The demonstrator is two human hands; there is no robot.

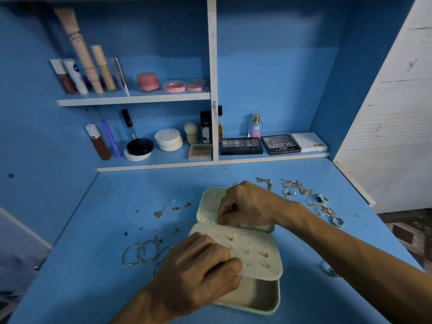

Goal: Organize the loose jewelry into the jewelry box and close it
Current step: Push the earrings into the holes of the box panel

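Out left of the left hand point(198, 272), thin silver wire bangles point(140, 253) lie overlapped, three or four, hard to split. Beyond them about a dozen tiny loose studs and charms point(159, 214) dot the blue desk point(93, 277). That hand pinches the near corner of the cream perforated earring panel point(257, 256), lifted over the open cream jewelry box point(261, 300); roughly six posts poke through. The right hand point(245, 204) curls its fingers at the panel's far edge, seating a stud, I'd judge, though whether it holds one I cannot tell. Right of it lie a tangle of silver and gold chains point(294, 185), uncountable, and one dark-stone ring point(320, 198). Next up: a fine pinch on another stud.
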